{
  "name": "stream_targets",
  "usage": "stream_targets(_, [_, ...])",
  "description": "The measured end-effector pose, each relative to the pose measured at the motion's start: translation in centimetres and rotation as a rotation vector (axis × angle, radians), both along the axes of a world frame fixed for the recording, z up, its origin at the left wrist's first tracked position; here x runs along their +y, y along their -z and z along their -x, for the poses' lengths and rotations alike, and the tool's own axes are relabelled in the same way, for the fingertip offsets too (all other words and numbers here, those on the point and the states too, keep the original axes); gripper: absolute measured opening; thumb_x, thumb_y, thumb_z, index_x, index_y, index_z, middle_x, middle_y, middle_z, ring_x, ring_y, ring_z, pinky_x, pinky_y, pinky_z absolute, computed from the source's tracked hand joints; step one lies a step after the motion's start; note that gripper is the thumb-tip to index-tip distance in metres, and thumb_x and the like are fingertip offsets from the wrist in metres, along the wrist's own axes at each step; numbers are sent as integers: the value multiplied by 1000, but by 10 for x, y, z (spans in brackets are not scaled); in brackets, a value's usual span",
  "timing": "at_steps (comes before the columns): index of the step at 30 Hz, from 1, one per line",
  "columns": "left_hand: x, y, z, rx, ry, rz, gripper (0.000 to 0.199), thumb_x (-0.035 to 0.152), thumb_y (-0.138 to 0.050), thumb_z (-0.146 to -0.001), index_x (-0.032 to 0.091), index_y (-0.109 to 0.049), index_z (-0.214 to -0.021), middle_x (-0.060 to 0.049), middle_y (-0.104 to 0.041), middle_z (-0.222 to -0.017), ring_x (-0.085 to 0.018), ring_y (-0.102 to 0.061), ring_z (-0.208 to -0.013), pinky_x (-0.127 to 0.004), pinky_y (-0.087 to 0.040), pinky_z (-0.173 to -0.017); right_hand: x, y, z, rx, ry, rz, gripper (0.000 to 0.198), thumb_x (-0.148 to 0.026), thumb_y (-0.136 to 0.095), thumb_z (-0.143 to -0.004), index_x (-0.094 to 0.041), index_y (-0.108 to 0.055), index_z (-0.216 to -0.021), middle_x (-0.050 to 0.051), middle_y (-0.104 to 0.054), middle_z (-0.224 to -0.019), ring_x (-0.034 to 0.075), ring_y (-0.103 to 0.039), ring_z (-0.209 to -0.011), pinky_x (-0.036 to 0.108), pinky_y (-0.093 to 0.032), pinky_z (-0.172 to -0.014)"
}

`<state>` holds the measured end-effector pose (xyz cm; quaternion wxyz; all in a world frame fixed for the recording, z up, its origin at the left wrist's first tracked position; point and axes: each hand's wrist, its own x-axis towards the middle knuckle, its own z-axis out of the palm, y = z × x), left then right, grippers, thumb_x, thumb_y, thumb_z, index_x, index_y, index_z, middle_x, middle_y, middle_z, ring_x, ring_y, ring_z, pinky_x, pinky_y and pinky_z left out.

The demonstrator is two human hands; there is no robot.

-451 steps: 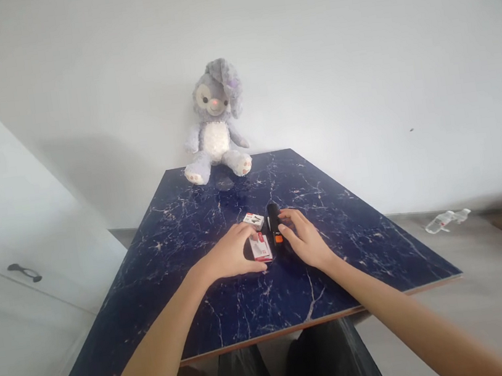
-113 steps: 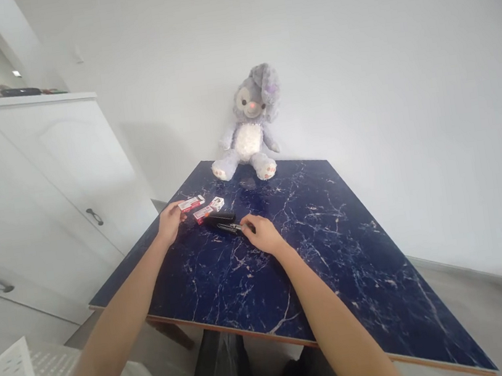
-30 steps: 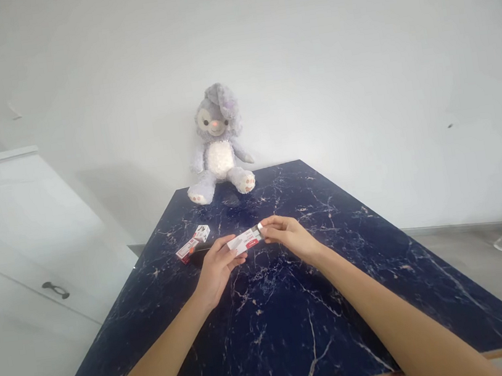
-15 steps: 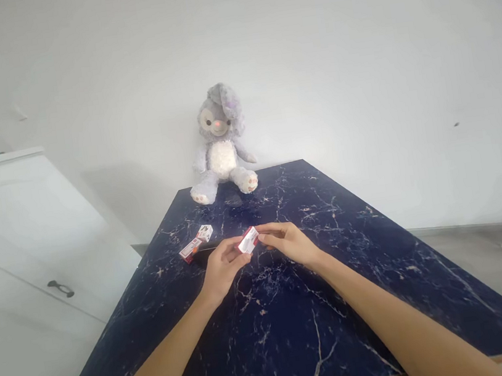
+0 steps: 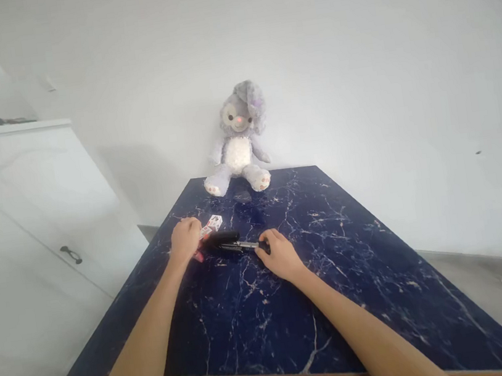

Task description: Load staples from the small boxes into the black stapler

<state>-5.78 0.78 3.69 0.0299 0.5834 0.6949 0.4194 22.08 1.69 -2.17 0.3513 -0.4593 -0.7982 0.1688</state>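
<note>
Stapler: I have the black stapler (image 5: 224,238) lying on the dark blue table (image 5: 271,328) between the two hands; I take it as my clock centre, 12 toward the wall.
Metal strip: from the stapler a thin metal strip (image 5: 248,245) runs out toward 4 o'clock, ending in a black end piece (image 5: 265,246).
Right hand: at 4 o'clock, the right hand (image 5: 282,257) appears to pinch that end piece between thumb and fingers.
Left hand: at 9 o'clock, the left hand (image 5: 186,239) is bent over with its back to me; I can't tell whether its fingers grip anything.
Boxes: a small white box (image 5: 215,220) sits near 11 o'clock; a blurred reddish thing (image 5: 198,256) shows just below the left hand.
Plush toy: the plush toy (image 5: 239,152) sits just past 12, against the wall.
Handling: I'd judge the stapler stiff and fairly light, its smooth shell a little slippery; the strip seems thin enough to bend under a sideways pull. The boxes look like light card, easily crushed.
Hold: I'd steady the stapler by its broad body and keep the end piece between fingertips, in line with the strip.
</note>
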Motion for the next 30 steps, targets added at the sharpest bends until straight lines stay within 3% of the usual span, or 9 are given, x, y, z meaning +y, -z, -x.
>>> stream_targets(2, [3, 4, 7, 156, 47, 44, 30, 24, -42, -81, 21, -65, -61, -6, -68, -71, -24, -58, -73, -34, -42, -73, -1, 0, 11, -99, 46, -60, 8, -27, -57, -89, -20, -57, -92, 7, -62, -95, 22, -59, -88, 36, -48, -83])
stream_targets(5, [8, 13, 5, 286, 146, 25, 28, 24, -45, -82, 23, -73, -78, -7, -73, -81, -26, -61, -83, -37, -43, -84, 2, -3, 22, -224, 63, -82, 6, -21, -52, -92, -20, -57, -94, 8, -63, -89, 24, -58, -87, 35, -47, -79])
stream_targets(9, [10, 22, -9, 369, 229, 77, 33, 23, -42, -86, 21, -74, -94, -10, -74, -95, -28, -63, -90, -37, -45, -84, 9, -3, 26, -261, 125, -119, 31, -12, -42, -95, -17, -54, -123, 14, -67, -97, 25, -60, -91, 37, -47, -85])
stream_targets(12, [6, 26, -23, 351, 270, 105, 33, 24, -42, -88, 21, -72, -102, -11, -73, -103, -28, -65, -93, -36, -47, -83, 11, 0, 25, -227, 173, -31, 49, -11, -42, -94, -15, -41, -142, 16, -68, -95, 27, -63, -90, 40, -48, -84])
stream_targets(16, [0, 31, -43, 278, 329, 104, 36, 24, -38, -92, 22, -69, -111, -9, -74, -101, -28, -68, -94, -37, -47, -85, 5, 5, 28, -148, -25, -96, 85, -9, -49, -82, -10, -9, -157, 18, -68, -112, 33, -52, -120, 48, -42, -101])
stream_targets(19, [-1, 36, -54, 227, 330, 81, 37, 22, -36, -93, 23, -67, -113, -9, -75, -103, -26, -68, -95, -36, -47, -86, -1, 8, 32, -95, -133, -131, 98, -14, -52, -80, -9, 8, -157, 16, -65, -122, 33, -44, -129, 50, -38, -107])
stream_targets(25, [-1, 41, -60, 192, 254, 35, 36, 20, -35, -93, 22, -69, -105, -7, -75, -98, -25, -69, -90, -33, -48, -83, -4, 5, 27, -96, -222, -94, 98, -21, -55, -82, -7, 5, -158, 16, -64, -124, 32, -41, -130, 47, -40, -107])
stream_targets(30, [-1, 40, -58, 176, 274, 49, 37, 21, -35, -93, 22, -70, -106, -6, -75, -101, -24, -69, -93, -33, -48, -85, -4, 6, 28, -61, -188, -57, 93, -26, -55, -86, -12, 2, -159, 15, -60, -130, 30, -47, -123, 46, -41, -105])
